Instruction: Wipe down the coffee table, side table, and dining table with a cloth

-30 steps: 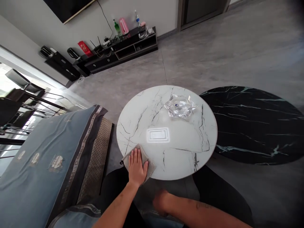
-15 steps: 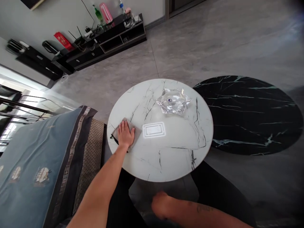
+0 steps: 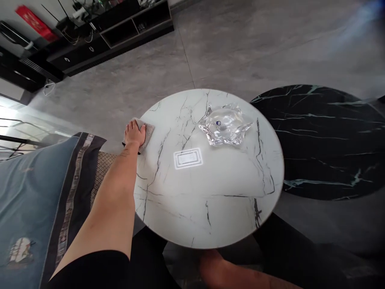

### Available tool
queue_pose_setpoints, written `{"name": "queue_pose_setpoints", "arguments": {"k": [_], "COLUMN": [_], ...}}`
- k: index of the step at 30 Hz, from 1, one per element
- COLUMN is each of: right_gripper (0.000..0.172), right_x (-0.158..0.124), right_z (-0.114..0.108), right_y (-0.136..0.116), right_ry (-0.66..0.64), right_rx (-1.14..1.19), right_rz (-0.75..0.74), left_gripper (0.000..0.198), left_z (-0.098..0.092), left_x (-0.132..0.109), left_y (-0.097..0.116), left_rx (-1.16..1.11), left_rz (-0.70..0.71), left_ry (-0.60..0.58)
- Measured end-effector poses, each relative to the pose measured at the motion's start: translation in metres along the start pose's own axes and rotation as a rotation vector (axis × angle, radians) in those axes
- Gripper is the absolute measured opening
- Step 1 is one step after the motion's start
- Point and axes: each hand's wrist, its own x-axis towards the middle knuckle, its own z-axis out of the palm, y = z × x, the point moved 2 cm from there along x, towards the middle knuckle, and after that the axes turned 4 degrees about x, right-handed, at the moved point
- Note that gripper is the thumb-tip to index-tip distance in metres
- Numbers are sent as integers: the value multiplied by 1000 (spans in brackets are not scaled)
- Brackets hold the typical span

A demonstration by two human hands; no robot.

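My left hand (image 3: 134, 133) lies flat, fingers together, on a grey cloth (image 3: 147, 131) at the far left edge of the round white marble table (image 3: 210, 200). The cloth peeks out to the right of the fingers. A clear glass star-shaped dish (image 3: 225, 124) stands toward the table's far side, apart from the hand. My right hand (image 3: 212, 265) rests low below the table's near edge, over my lap; its fingers are hidden.
A round black marble table (image 3: 325, 140) stands to the right, partly tucked under the white one. A blue cushion with dark trim (image 3: 33, 192) is on the left. A black media cabinet (image 3: 90, 36) runs along the far wall across a grey floor.
My left hand has slid the cloth along the table's left edge, from the near rim to the far left rim. The view tilted down. The right hand stayed low.
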Motion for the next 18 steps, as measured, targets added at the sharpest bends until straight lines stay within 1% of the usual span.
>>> {"name": "queue_pose_setpoints", "arguments": {"k": [2,3,4,5,6,7,8,10,11,13,15,18], "right_gripper": [57,50,38,25,16,20,28,40,42,39,35,37], "right_x": [-3,-7,-11,-16,-22,-28,-34,-45,-50,-56,-60,-63], "right_z": [-7,-12,-18,-25,-32,-37,-42,-49,-52,-56,-59,-61], "right_y": [-2,-4,-5,-7,-9,-12,-14,-18,-20,-24,-28,-32], "right_ry": [-131,-173,-175,-150,-115,-78,-52,-57,-77,-109,-96,-54], "right_rx": [-55,-99,-136,-165,-180,-179,-164,-128,-118,-110,-109,-108], "right_rz": [4,10,14,21,26,32,31,32,35,55,79,87], "left_gripper": [85,83,82,81,81,81,83,85,86,87,87,85], "left_z": [2,2,3,3,4,4,4,5,6,9,13,17], "left_x": [-1,-6,-15,-26,-41,-59,-79,-124,-149,-198,-244,-300], "left_y": [-10,-16,-25,-34,-46,-58,-71,-96,-105,-117,-117,-98], "left_rx": [-6,-3,2,9,16,24,30,31,28,28,48,99], "left_rz": [40,71,103,135,163,186,200,207,196,163,132,74], "left_ry": [5,7,6,1,-5,-11,-16,-22,-21,-16,-5,8]}}
